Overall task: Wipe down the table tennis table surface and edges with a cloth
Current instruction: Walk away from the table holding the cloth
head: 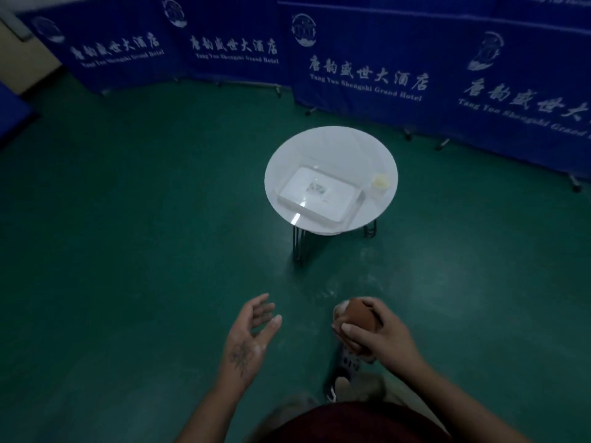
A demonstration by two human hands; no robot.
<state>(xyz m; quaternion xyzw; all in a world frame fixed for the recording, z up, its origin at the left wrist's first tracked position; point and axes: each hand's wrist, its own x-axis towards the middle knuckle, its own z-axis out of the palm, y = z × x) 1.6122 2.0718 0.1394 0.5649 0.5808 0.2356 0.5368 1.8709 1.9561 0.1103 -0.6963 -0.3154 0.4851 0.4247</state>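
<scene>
We're gripping the brown cloth (355,318) balled up at five o'clock, our right hand (380,334) curling its fingers round it; our left hand (252,330) is hanging open and empty at six. A blue slab (12,107), maybe the table, is lying well apart at nine o'clock

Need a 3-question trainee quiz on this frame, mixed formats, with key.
1. True or false: the right hand grips a balled-up brown cloth.
2. Multiple choice: the left hand is A) open and empty, B) holding a paddle, C) holding a spray bottle.
3. Fill in: the barriers behind the round white table are ___ in colour.

Key: 1 true; 2 A; 3 blue.
</scene>
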